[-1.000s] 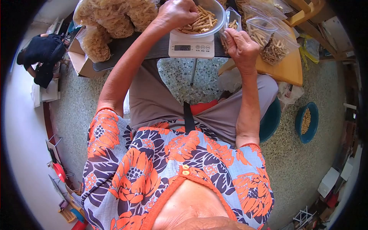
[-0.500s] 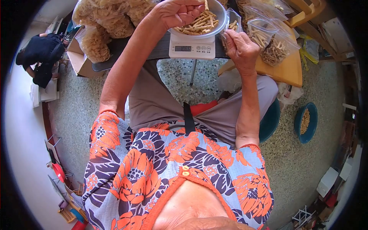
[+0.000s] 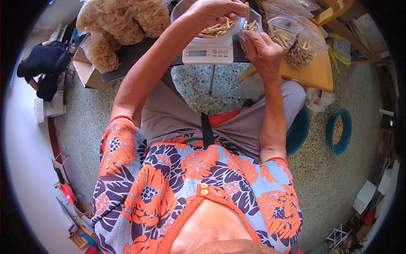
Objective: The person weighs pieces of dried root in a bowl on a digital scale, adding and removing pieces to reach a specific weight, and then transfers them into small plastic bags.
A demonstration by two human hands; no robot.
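Note:
Near the top of the head view my left hand [image 3: 218, 12] is closed on a pale brown dried root stick [image 3: 247, 8], held upright by the mouth of a small clear plastic bag [image 3: 258, 20]. My right hand [image 3: 265, 53] pinches the edge of that bag, which has several root sticks [image 3: 252, 26] inside. Below my left hand, a translucent bowl [image 3: 177, 15] rests on a white digital scale [image 3: 208, 59]. More root sticks [image 3: 218, 30] lie in the bowl, partly covered by my left hand and forearm. The display digits are hard to read.
Filled plastic bags [image 3: 302, 53] sit on a wooden chair [image 3: 315, 76] at right. Bags of pale dried pieces [image 3: 127, 21] crowd the black table [image 3: 127, 57] at left, beside a cardboard box [image 3: 91, 72]. A green basin [image 3: 340, 144] stands on the floor. Another person [image 3: 44, 63] is far left.
My left hand has moved right from over the bowl to the bag's mouth with the root stick. My right hand still holds the bag. The view has shifted slightly.

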